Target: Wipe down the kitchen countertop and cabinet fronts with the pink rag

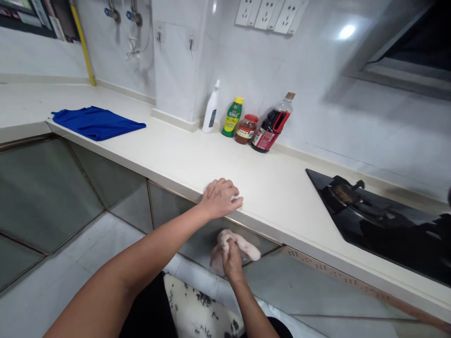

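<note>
The right hand (232, 264) grips a bunched cloth (248, 249) by the cabinet door (200, 241), one flap pointing right and down; I can't make out its long axis, gripped folds being hidden; the left hand (221, 197) lies open on the counter (260, 192), palm unseen

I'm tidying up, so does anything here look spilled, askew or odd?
I see no spill. The burner has a brownish patch that stands out against the black stove; whether it is dirt, I cannot tell. The blue cloth lies on the counter with uneven edges.
</note>
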`<state>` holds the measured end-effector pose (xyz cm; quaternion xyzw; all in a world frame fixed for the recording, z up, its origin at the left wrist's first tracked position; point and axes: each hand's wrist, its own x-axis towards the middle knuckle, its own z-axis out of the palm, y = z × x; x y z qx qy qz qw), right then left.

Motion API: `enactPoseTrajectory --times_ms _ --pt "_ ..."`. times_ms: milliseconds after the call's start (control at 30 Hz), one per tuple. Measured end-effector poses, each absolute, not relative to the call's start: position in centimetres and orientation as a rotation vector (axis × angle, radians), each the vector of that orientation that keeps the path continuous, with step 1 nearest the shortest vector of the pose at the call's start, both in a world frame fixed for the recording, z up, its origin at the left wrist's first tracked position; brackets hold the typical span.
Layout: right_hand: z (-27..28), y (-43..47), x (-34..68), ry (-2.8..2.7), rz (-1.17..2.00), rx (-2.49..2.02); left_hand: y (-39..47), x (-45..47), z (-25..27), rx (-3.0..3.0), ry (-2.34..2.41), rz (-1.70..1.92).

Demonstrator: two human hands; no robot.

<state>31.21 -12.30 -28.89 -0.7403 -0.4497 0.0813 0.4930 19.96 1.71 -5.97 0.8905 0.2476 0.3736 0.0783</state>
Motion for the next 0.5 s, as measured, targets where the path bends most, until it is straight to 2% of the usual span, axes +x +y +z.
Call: enactPoseTrajectory --times_ms 133,233,367,500 --pt "-28.5 -14.2 30.6 -1.142 0.394 -1.763 -1.5 16.7 -8.6 2.426 0.408 1.289" --pt "-26.0 -16.0 31.7 -1.18 0.567 -1.735 -5.4 13.7 -13.9 2.084 0.547 1.323" --pt "-20.9 -16.6 31.8 -1.294 0.753 -1.716 -10.1 11.2 -21.2 1.648 0.85 1.015" --pt "-17.1 -15.3 29.2 -1.51 0.908 -1.653 -12.1 11.8 -23.9 1.234 0.655 0.735"
